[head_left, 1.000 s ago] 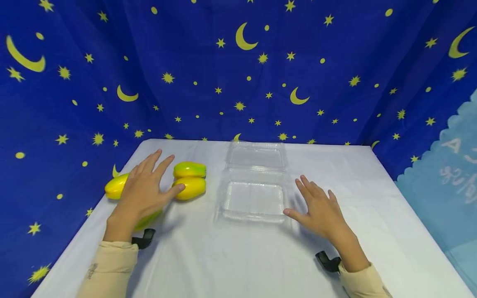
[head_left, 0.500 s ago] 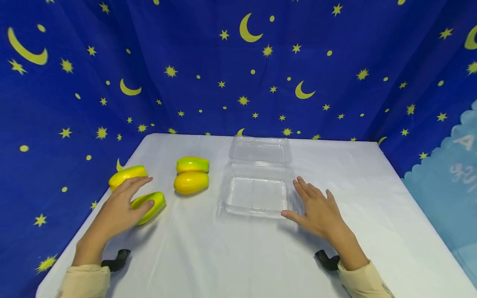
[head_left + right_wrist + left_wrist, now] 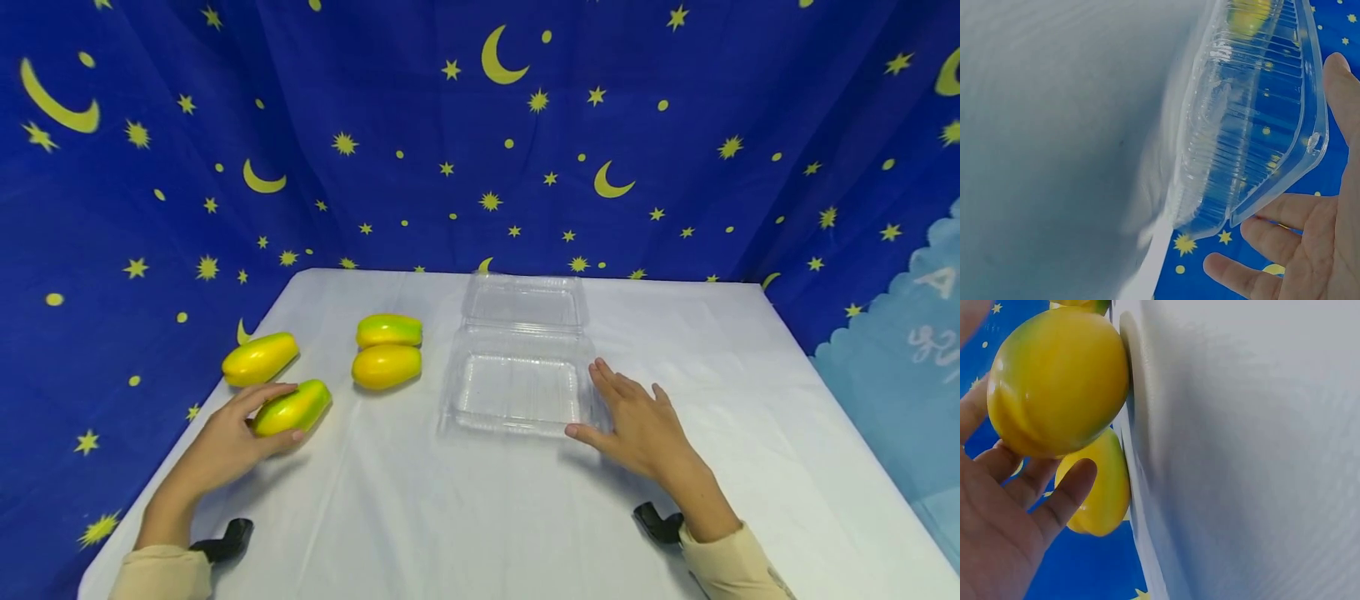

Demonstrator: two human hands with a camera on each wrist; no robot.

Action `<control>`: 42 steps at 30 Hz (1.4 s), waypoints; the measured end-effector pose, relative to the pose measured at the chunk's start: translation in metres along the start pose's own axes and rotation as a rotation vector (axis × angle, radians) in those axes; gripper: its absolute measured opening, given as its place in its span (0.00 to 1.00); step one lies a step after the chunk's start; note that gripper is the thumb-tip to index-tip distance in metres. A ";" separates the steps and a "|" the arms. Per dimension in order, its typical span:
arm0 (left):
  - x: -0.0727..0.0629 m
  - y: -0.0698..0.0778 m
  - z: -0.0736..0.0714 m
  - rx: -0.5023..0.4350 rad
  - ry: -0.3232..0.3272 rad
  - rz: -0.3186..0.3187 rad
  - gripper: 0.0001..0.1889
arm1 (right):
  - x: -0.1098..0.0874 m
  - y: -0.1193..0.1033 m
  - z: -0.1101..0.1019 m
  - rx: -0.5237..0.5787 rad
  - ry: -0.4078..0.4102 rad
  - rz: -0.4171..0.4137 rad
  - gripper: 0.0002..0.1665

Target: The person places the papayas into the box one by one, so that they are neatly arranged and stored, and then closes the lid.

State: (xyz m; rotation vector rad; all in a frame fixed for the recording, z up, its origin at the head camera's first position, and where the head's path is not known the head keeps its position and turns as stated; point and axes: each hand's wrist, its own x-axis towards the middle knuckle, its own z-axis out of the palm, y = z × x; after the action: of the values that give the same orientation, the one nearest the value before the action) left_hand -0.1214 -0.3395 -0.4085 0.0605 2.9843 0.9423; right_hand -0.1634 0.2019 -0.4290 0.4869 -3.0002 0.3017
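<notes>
In the head view a yellow-green papaya (image 3: 292,408) lies at the left of the white table. My left hand (image 3: 228,442) is around its near side, fingers behind it and thumb along the front. In the left wrist view, fingertips are right at the papaya (image 3: 1060,381), while the thumb stands apart from it. An unfolded clear plastic clamshell container (image 3: 517,387) lies in the middle, lid half toward the back. My right hand (image 3: 637,425) is spread beside its right side; the right wrist view has its fingers close to the container's rim (image 3: 1316,140).
Another papaya (image 3: 260,359) lies behind the left hand, near the table's left edge. Two more, a greener papaya (image 3: 389,331) and a yellow papaya (image 3: 386,367), sit side by side left of the container. A blue star-patterned cloth (image 3: 420,108) hangs behind the table (image 3: 450,517).
My left hand has moved back from above the papayas toward the near left one, and its fingers have come around it. That papaya has turned slightly. The right hand stays beside the container.
</notes>
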 end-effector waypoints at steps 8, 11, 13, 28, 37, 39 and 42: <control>0.000 -0.009 0.000 -0.030 -0.029 -0.087 0.46 | 0.002 0.001 0.002 0.003 -0.012 -0.003 0.61; -0.001 -0.010 0.000 -0.026 -0.039 -0.098 0.45 | 0.001 0.002 0.004 0.003 -0.021 0.000 0.61; -0.002 -0.012 0.001 -0.026 -0.042 -0.096 0.45 | 0.000 0.001 0.005 0.007 -0.026 0.001 0.60; 0.002 0.003 0.006 -0.109 0.033 0.005 0.39 | 0.001 -0.001 0.004 0.001 -0.017 -0.017 0.60; 0.025 0.050 0.013 -0.318 0.020 0.182 0.34 | 0.000 -0.001 0.003 0.004 -0.003 -0.017 0.60; 0.033 0.064 0.014 -0.348 0.019 0.227 0.34 | 0.001 -0.001 0.004 0.010 -0.004 -0.014 0.59; 0.044 0.086 0.016 -0.388 0.027 0.303 0.36 | 0.001 -0.002 0.004 0.020 -0.010 -0.013 0.59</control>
State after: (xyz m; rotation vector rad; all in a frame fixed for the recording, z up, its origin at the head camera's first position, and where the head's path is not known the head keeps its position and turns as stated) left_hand -0.1624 -0.2580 -0.3724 0.5083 2.8008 1.5444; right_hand -0.1640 0.1987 -0.4327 0.5112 -3.0050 0.3294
